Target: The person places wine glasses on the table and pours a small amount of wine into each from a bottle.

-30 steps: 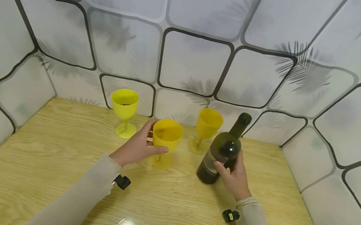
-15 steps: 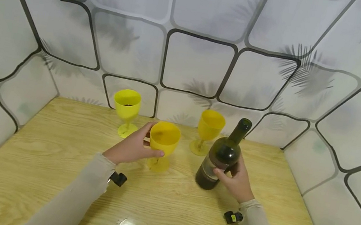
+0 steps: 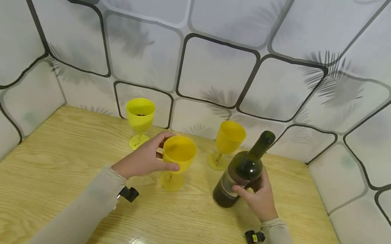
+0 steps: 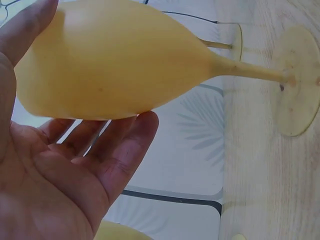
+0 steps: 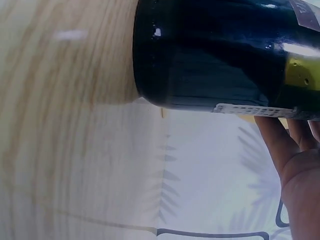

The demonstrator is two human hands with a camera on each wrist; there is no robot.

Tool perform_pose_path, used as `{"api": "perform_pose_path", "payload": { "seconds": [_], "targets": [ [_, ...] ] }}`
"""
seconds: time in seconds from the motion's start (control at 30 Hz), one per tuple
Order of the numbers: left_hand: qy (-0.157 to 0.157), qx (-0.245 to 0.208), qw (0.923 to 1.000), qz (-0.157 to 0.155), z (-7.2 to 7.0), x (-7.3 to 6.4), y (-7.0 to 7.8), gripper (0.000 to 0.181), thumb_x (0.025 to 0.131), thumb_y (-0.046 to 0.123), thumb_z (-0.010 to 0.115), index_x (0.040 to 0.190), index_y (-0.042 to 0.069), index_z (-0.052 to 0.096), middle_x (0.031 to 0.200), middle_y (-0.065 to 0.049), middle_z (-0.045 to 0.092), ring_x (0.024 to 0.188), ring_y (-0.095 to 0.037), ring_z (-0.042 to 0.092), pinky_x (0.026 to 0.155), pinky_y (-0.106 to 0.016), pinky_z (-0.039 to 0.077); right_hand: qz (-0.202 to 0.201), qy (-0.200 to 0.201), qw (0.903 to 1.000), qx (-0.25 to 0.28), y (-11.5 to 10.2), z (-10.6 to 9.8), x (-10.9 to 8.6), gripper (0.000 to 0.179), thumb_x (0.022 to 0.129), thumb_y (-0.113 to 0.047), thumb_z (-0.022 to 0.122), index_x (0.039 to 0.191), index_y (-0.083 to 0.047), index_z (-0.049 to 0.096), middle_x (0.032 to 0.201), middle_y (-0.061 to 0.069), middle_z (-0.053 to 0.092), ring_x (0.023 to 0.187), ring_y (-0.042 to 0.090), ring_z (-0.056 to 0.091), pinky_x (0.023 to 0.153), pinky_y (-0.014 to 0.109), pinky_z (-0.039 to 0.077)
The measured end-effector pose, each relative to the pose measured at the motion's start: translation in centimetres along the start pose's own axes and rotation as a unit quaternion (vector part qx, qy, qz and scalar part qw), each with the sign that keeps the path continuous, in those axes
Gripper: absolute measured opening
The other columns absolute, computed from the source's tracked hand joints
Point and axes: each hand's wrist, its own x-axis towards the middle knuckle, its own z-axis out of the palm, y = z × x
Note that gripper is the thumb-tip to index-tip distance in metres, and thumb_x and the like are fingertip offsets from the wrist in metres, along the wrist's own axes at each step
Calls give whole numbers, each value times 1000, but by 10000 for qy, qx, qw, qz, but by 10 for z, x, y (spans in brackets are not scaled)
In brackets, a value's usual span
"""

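Note:
My left hand (image 3: 143,160) grips the bowl of a yellow goblet (image 3: 183,158), thumb on the near side and fingers round the far side. The goblet stands upright, its foot at the tabletop; in the left wrist view its bowl (image 4: 120,65) fills the upper part. On the right, a dark green wine bottle (image 3: 243,168) with a label leans slightly to the right in my right hand (image 3: 259,198). The thumb lies across the label, while the other fingers are mostly hidden behind the glass. Dark liquid shows in its lower part, and the bottle (image 5: 215,60) has no visible stopper.
A brighter yellow goblet (image 3: 139,117) with something dark inside stands behind my left hand. Another yellow goblet (image 3: 230,138) is just behind the bottle. The wooden table (image 3: 178,230) ends at a patterned wall (image 3: 219,70) at the back and sides.
The goblet in my left hand has shifted slightly left and toward my body. The bottle has come a little nearer too, still held. The view has drifted slightly left.

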Motion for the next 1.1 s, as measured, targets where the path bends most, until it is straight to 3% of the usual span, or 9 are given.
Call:
{"api": "perform_pose_path", "payload": {
  "seconds": [0.23, 0.47, 0.77, 0.93, 1.1],
  "targets": [
    [-289, 120, 9995, 42, -1, -1, 0, 81, 84, 42, 87, 149, 28, 42, 133, 4, 57, 119, -21, 56, 103, -47, 52, 410, -246, 9985, -248, -2, 1, -1, 82, 83, 11, 79, 153, -9, 41, 131, -10, 62, 115, 9, 62, 96, 21, 52],
    [-310, 137, 9994, 18, -1, -1, 0, 79, 85, 43, 87, 149, 30, 42, 132, 4, 57, 118, -21, 57, 103, -47, 52, 583, -307, 9961, -591, -6, -2, 0, 74, 85, 4, 82, 148, -7, 45, 125, -10, 64, 109, 9, 65, 88, 24, 56],
    [-318, 114, 9994, 30, 2, 2, -1, 81, 84, 44, 86, 151, 29, 42, 133, 5, 57, 118, -21, 56, 104, -48, 51, 612, 478, 9939, -787, -6, -8, 2, 63, 83, 5, 82, 138, -5, 51, 110, -8, 66, 90, 10, 64, 73, 22, 55],
    [-293, 66, 9995, 3, 4, 2, -1, 83, 84, 44, 87, 152, 28, 41, 135, 4, 56, 120, -22, 56, 105, -50, 50, 611, 904, 9888, -1016, -6, -8, 2, 64, 78, 9, 84, 134, -4, 57, 100, -14, 66, 83, 6, 64, 69, 19, 53],
    [-283, 65, 9996, -11, 4, 2, -1, 83, 85, 43, 86, 152, 29, 41, 135, 4, 57, 120, -22, 56, 105, -49, 50, 619, 1113, 9835, -1282, -34, -2, 5, 63, 76, 11, 84, 133, 3, 57, 100, -24, 65, 85, 1, 64, 72, 16, 54]
  ]
}}
